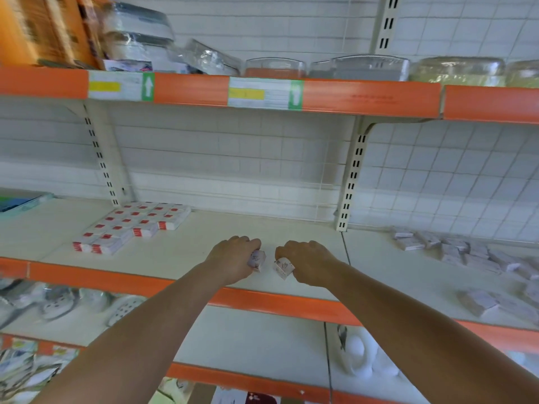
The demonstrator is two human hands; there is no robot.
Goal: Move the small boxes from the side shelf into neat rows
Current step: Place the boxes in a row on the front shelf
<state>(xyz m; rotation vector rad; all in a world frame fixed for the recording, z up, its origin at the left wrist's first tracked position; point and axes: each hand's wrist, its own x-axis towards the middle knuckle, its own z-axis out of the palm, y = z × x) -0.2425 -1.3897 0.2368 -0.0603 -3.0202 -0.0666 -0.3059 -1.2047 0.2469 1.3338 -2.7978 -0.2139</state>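
- Nearest the viewer, two bare forearms reach over the orange front edge of the middle shelf (180, 246), the surface on which the sorting takes place.
- The left hand (233, 259) is curled round a small white box (257, 259); the box sits low over the shelf board, though contact with the board cannot be told.
- The right hand (307, 262) likewise grips a second small box (283, 267), tilted, just beside the first; the two boxes are near but apart.
- Both held boxes are judged to be in transit, roughly midway between the source pile and the finished block.
- To the right, on the adjoining side shelf (379, 275), a loose pile of small boxes (455, 252) lies scattered at mixed angles; more lie toward the front right. These are judged to be the work left, and they are many.
- Farther back on the left, the arranged rows (131, 225) of red-marked boxes form a tidy block several rows deep, stepping from the back wall toward the front; this is the portion done.
- Overall judgement: the task is partly complete, with a sizeable share of boxes yet unsorted.
- Farthest, the upper shelf (350, 97) carries wrapped containers, not part of the task.
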